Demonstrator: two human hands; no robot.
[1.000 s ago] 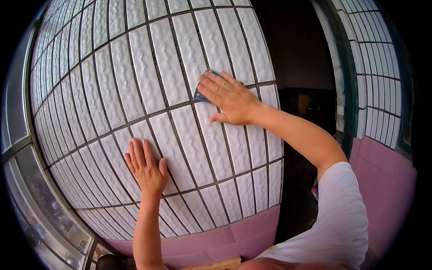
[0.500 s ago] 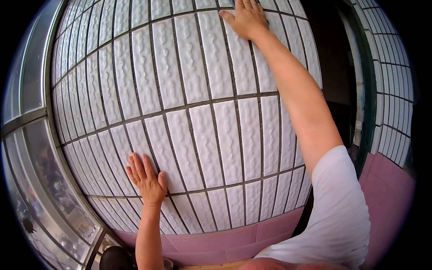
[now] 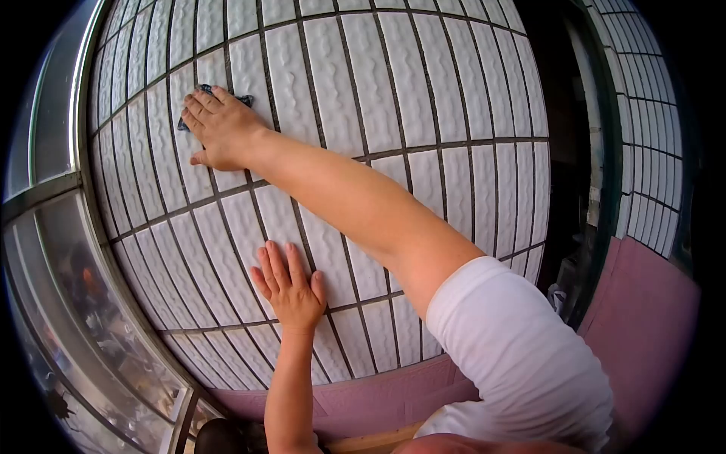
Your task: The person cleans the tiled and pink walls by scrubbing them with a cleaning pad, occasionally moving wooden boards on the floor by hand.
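Note:
My right hand (image 3: 221, 130) reaches across to the upper left of the white tiled wall (image 3: 423, 83). Beneath its palm and fingers is a dark cloth (image 3: 243, 100), pressed against the tiles. Only the cloth's edges show past the fingers; the rest is hidden. Lower down, my left hand (image 3: 291, 291) lies flat on the wall with its fingers spread and nothing in it. The tiles are long, upright and wavy-surfaced, with dark grout lines between them.
A metal-framed window (image 3: 87, 303) borders the wall on the left. Pink tiles (image 3: 363, 401) run along the bottom. To the right is a dark opening (image 3: 563, 151), with another tiled wall (image 3: 650, 129) beyond. A dark rounded object (image 3: 219, 437) sits at the bottom left.
My right hand has swept from the top right of the wall down and left with the dark cloth. The left hand stays flat on the wall, a little further right in view.

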